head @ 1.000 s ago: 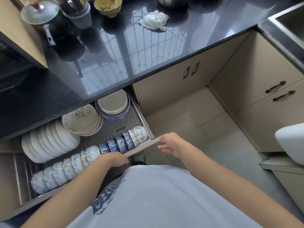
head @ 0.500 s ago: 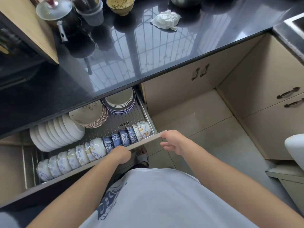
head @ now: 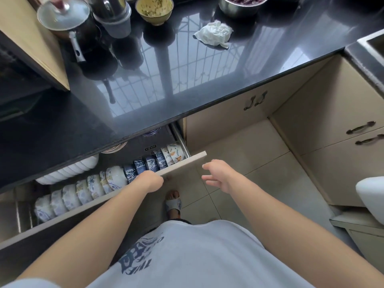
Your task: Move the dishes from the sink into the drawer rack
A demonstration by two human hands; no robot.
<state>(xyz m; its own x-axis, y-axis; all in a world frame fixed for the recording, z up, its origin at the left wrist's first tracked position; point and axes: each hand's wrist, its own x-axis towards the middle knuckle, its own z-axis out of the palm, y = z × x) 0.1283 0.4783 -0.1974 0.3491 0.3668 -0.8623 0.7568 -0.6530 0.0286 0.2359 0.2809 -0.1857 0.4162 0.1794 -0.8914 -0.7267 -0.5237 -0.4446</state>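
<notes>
- Reaching forward and down, left forearm extended; left hand rests on the top edge of the beige laminate drawer front, fingers curled over it out of sight.
- Right hand hangs just off the front's right end, fingers loosely spread, holding nothing.
- Steel-wire drawer rack, partly under the glossy black stone countertop, holds a row of blue-and-white patterned ceramic bowls standing on edge.
- Steel sink at far right; contents hidden.

The surface overhangs the drawer rack, leaving only a narrow gap above the upright bowls along its front edge. Plates behind sit mostly under the overhang.
</notes>
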